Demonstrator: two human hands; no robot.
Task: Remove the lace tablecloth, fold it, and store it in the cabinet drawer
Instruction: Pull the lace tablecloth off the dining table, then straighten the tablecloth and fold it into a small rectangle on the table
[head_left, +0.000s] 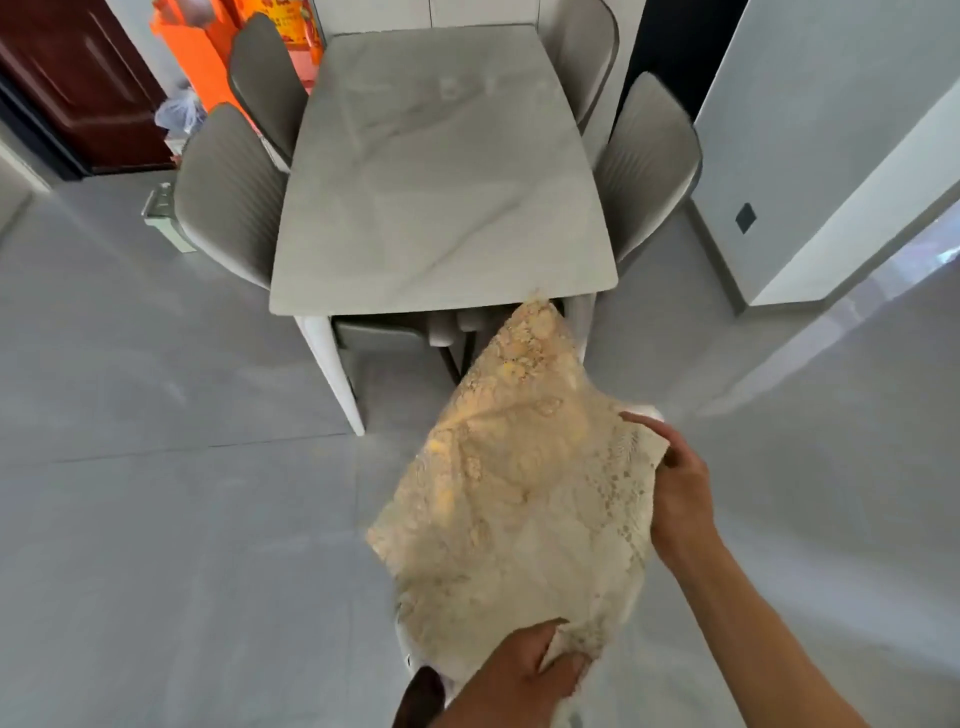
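Lace tablecloth (524, 499) between both hands.

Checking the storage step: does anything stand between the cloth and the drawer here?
Cannot be judged: no cabinet or drawer is in view. The cloth is off the table, held in the air by the left hand and right hand, nothing between hands and cloth.

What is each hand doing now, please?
Left hand: closed, gripping the near edge of the lace tablecloth.
Right hand: closed on the tablecloth's right edge, holding it up in front of the table.
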